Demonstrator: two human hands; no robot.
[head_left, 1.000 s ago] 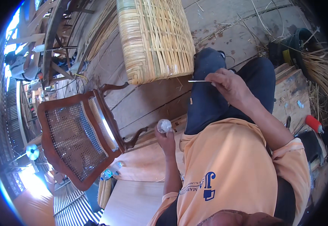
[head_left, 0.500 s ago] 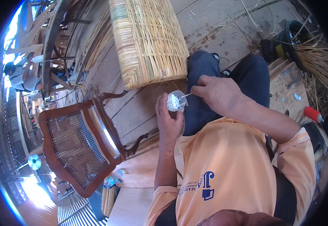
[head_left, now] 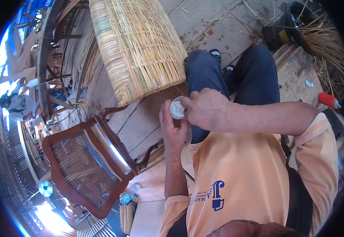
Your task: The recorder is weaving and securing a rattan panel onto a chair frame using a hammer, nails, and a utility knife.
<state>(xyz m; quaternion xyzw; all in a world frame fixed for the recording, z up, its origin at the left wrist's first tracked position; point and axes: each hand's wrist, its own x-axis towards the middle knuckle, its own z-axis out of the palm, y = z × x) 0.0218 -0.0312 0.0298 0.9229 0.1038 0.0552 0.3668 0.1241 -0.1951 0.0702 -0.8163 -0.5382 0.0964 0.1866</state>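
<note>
My left hand [head_left: 172,128] is wrapped round a small clear jar [head_left: 177,108] of white paste, held tilted above my lap. Closed in a pinch, my right hand [head_left: 209,110] is at the jar's rim. The thin stick it held in the earlier frame is now hidden behind its fingers. Just beyond the jar lies a large woven cane piece [head_left: 140,51] with a wrapped edge. My knees, in dark trousers, are bent beside it.
A brown wooden chair [head_left: 97,166] with a mesh cane back stands at the left. A red bottle [head_left: 328,100] lies on the right, near a wooden board [head_left: 298,73]. At the upper right, a dark bucket [head_left: 298,31] holds cane strips. A person [head_left: 22,106] is farther off, left.
My right hand has moved left and down to the jar, its fingers now at the opening. The stick no longer shows. The whole view has shifted slightly.
</note>
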